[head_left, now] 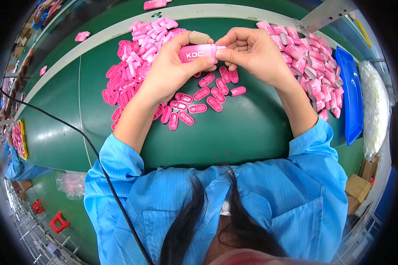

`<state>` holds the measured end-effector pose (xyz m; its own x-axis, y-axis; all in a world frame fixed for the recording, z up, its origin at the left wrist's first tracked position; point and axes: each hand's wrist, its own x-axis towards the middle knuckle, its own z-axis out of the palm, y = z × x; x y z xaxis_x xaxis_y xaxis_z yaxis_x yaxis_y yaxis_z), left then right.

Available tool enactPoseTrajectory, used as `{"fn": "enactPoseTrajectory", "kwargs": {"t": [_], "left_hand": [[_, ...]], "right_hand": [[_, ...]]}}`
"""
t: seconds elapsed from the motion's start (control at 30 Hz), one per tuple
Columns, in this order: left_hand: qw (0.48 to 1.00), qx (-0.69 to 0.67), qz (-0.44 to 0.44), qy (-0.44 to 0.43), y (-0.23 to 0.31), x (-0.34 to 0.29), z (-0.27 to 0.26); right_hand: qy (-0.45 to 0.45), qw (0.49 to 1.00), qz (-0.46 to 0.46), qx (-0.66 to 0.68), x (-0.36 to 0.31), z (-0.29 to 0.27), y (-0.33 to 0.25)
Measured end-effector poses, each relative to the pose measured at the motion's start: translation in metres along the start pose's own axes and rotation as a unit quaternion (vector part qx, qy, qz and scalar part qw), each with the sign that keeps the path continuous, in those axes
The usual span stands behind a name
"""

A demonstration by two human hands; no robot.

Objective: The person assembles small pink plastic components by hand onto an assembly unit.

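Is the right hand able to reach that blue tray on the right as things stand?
Probably yes, once freed. The right hand and left hand both pinch a pink casing, so it is occupied. The blue tray lies open beyond the heap of pink casings, with nothing on top.

1. Held between left hand (172,70) and right hand (252,53), above the table (234,132): one casing (199,53).
2. Below the hands: loose caps (199,99).
3. Left: small-parts heap (135,53).
4. Right: casing pile (311,62), then tray (351,101).
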<state>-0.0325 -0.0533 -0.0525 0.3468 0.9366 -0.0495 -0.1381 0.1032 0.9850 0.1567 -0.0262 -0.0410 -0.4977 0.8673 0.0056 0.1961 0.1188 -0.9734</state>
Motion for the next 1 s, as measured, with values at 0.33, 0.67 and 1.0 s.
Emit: {"fn": "enactPoseTrajectory", "kwargs": {"t": [0.33,0.67,1.0], "left_hand": [[0.998,-0.05,-0.022,-0.021,-0.007,0.004,0.001],[0.997,-0.031,-0.006,0.07,-0.016,0.007,0.007],[0.978,0.026,0.12,0.167,-0.026,0.002,0.002]], "right_hand": [[-0.097,0.974,-0.011,-0.202,-0.009,-0.007,-0.002],[-0.15,0.985,0.083,-0.004,-0.005,0.009,0.017],[-0.094,0.994,0.035,0.04,0.0,0.041,0.02]]}}
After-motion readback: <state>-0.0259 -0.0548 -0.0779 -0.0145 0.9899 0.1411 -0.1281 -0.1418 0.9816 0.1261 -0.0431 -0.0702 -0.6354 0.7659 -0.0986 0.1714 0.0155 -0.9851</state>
